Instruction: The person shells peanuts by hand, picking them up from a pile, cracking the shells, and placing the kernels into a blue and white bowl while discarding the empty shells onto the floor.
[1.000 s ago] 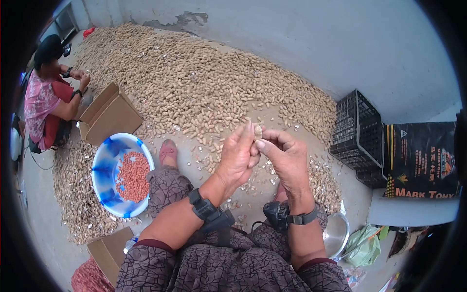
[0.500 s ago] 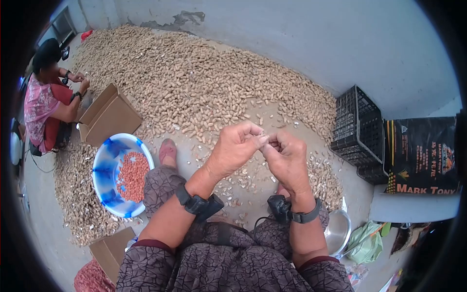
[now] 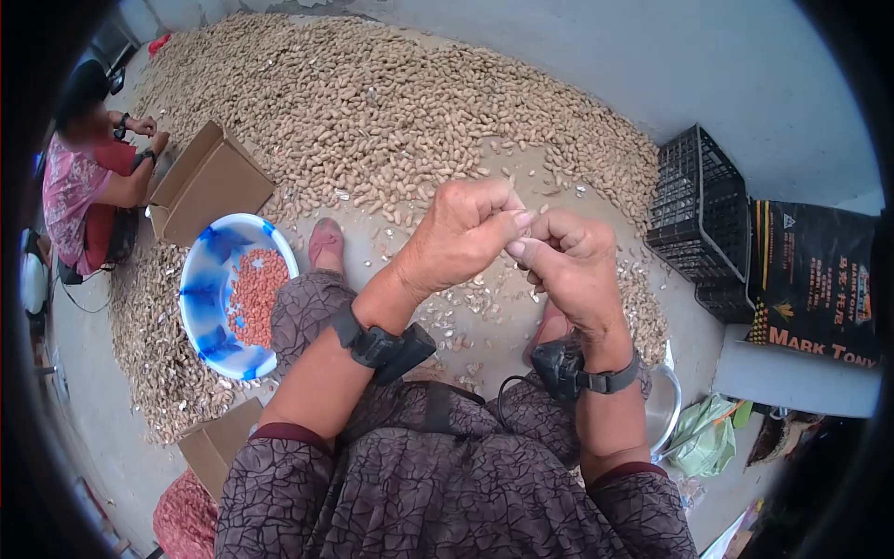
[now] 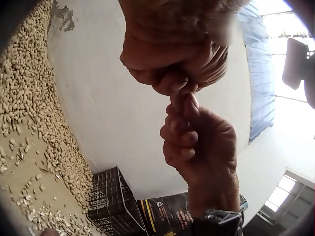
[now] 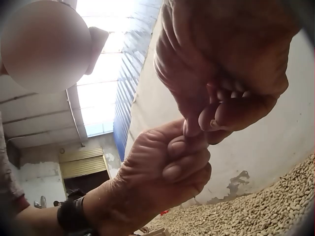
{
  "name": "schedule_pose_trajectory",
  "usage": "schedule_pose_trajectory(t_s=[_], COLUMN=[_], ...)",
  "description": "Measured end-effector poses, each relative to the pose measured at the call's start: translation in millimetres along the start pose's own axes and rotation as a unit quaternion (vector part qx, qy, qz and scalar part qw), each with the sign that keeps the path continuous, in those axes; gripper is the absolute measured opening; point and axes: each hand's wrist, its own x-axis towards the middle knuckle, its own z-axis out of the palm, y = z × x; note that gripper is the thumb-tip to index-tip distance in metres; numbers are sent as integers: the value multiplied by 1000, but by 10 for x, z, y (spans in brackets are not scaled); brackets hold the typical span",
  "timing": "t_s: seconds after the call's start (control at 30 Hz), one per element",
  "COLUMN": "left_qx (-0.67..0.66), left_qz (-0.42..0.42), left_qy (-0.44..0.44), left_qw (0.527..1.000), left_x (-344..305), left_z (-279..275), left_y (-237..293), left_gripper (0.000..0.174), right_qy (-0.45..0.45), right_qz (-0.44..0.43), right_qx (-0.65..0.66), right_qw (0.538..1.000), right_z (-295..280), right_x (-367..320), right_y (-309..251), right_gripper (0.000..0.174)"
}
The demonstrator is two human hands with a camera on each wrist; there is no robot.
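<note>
My left hand [image 3: 458, 238] and right hand [image 3: 579, 265] meet at their fingertips above the floor, thumbs against curled index fingers. Between them they pinch a peanut that the fingers almost wholly hide; a small pale bit [image 5: 213, 124] shows at the right fingertips in the right wrist view. The left wrist view has my left hand [image 4: 172, 49] above and my right hand [image 4: 209, 147] below, tips touching. Unshelled peanuts [image 3: 372, 112] lie heaped on the floor beyond. Reddish kernels [image 3: 255, 296] lie in a blue and white basin [image 3: 201, 321] to the left.
A cardboard box [image 3: 216, 186] stands behind the basin, near a crouching person [image 3: 88, 191]. Black crates [image 3: 700, 210] and a black printed sack [image 3: 815, 279] stand at the right. A metal bowl [image 3: 662, 410] and green bag [image 3: 705, 443] lie beside my right forearm. Shell bits [image 3: 475, 317] litter the floor.
The peanut shell visible between my hands a second ago is now hidden by the fingers. My left hand has turned over, its back facing up, and both hands have shifted slightly right.
</note>
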Motion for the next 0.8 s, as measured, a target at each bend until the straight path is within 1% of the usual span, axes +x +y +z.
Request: schedule_pose_trajectory(t_s=[0.07, 0.1, 0.13, 0.17, 0.23, 0.27, 0.33, 0.37, 0.4, 0.47, 0.5, 0.53, 0.6, 0.63, 0.7, 0.73, 0.8], left_qx=[-1, -68, -134, -134, -192, -191, -272, -271, -309, -375, -375, -375, -384, -384, -352, -353, -317], left_qz=[10, -41, -90, -90, -113, -108, -122, -116, -121, -126, -123, -140, -164, -163, -201, -202, -192], left_qy=[6, 9, 11, 11, 68, 67, 76, 75, 81, 82, 83, 94, 100, 101, 106, 108, 81], left_qw=[1000, 997, 987, 987, 972, 973, 952, 953, 940, 915, 915, 911, 903, 903, 908, 907, 925], left_x=[-7, -13, -21, -32, -26, -23, -22, -24, -23, -13, -12, -11, -11, -10, -6, -14, -18], left_z=[7, 10, 16, 43, 111, 121, 149, 166, 181, 187, 199, 219, 233, 236, 239, 234, 213], left_y=[22, 37, 47, 51, 66, 59, 8, -4, -14, -78, -103, -116, -176, -192, -174, -171, -167], left_gripper=[13, 15, 17, 17, 19, 19, 20, 20, 20, 22, 22, 21, 19, 19, 21, 21, 23], right_qy=[7, 7, 12, 16, 5, -7, 2, 10, 2, -3, -6, -7, 30, 29, 93, 92, 92], right_qz=[18, 18, 45, 72, 75, 79, 81, 90, 102, 100, 103, 101, 93, 92, -3, -2, -93], right_qx=[33, 33, 93, 153, 177, 201, 220, 241, 245, 253, 264, 262, 205, 205, 84, 84, -44], right_qw=[999, 999, 995, 986, 981, 976, 972, 966, 964, 962, 959, 960, 974, 974, 992, 992, 990], right_z=[-14, -19, -31, -35, -50, -62, -11, 8, 4, -6, -9, -4, 31, 63, 130, 142, 160], right_x=[-1, -2, -4, -7, 21, 45, 70, 75, 86, 117, 121, 115, 96, 93, 86, 73, 53], right_y=[21, -10, -71, -103, -83, -74, -56, -45, -38, -19, -17, -23, -33, -15, 61, 87, 120], right_gripper=[12, 12, 12, 12, 11, 10, 11, 12, 14, 14, 14, 14, 14, 14, 16, 16, 20])
